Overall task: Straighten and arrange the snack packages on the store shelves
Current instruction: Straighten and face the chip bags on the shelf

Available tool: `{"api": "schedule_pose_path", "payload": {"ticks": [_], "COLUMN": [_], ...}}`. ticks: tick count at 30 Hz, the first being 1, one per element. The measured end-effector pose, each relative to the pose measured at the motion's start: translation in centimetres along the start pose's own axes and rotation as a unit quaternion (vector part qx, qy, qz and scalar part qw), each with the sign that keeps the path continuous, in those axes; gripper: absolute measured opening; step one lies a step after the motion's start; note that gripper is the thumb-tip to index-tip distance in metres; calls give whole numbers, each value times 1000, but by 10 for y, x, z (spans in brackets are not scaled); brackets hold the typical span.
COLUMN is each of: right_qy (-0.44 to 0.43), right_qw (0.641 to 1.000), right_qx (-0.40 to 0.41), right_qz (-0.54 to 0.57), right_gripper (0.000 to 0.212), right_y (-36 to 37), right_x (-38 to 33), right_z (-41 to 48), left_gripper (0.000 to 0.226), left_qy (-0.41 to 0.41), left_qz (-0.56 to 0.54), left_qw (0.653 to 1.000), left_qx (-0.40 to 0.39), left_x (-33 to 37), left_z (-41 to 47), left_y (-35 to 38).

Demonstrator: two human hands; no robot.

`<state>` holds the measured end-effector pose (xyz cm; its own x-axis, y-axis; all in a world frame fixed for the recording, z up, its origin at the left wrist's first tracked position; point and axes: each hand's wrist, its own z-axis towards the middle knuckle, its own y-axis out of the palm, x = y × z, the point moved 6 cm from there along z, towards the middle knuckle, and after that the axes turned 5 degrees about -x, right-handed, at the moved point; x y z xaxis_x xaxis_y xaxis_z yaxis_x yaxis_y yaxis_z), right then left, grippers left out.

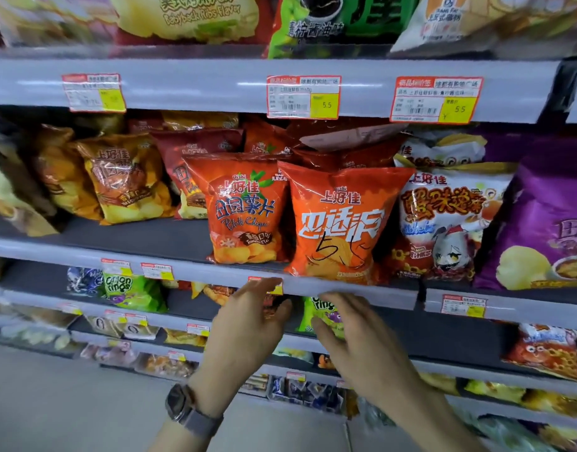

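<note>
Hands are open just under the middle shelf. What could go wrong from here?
1. The orange bag stands at the shelf's front lip, its bottom over the rail; a knock from the right hand could tip it off.
2. Fingertips of the left hand overlap a price tag on that rail; lifting may dislodge it.
3. A flat bag lying on the row behind could slide forward.

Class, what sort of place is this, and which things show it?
Most likely a shop's snack aisle: tiered shelves, price tags on their edges, and rows of crisp bags.
</note>
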<state>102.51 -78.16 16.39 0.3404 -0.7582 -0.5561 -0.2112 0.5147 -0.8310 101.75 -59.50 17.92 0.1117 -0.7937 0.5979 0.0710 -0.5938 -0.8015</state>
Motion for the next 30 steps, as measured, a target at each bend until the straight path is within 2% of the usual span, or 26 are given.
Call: {"api": "schedule_pose_path", "payload": {"ticks": [3, 8, 15, 20, 24, 28, 30], "right_qy": [-35, -89, -139, -134, -110, 5, 55], "right_qw": [999, 994, 986, 990, 989, 986, 978], "right_qx": [-29, -28, 15, 43, 82, 84, 124], "right_qz": [-10, -50, -86, -9, 59, 147, 156], "right_gripper": [50, 43, 38, 47, 63, 91, 101], "right_y": [5, 18, 44, 72, 95, 117, 123], "right_x": [-24, -64, -131, -183, -218, -228, -228], "right_z": [18, 48, 93, 128, 171, 215, 230], "left_gripper": [46, 40, 53, 52, 67, 72, 65], "left_qy": [-30, -56, -72, -47, -11, -10, -16], "left_qz": [42, 71, 84, 89, 61, 43, 0], "left_qw": [999, 995, 993, 993, 994, 994, 994], "left_qx": [5, 32, 51, 64, 94, 105, 104], "left_x": [-13, -44, -108, -160, -205, -256, -274], "left_z": [-8, -15, 6, 39, 69, 105, 128], "left_y": [-14, -39, -94, -147, -193, -232, -244]}}
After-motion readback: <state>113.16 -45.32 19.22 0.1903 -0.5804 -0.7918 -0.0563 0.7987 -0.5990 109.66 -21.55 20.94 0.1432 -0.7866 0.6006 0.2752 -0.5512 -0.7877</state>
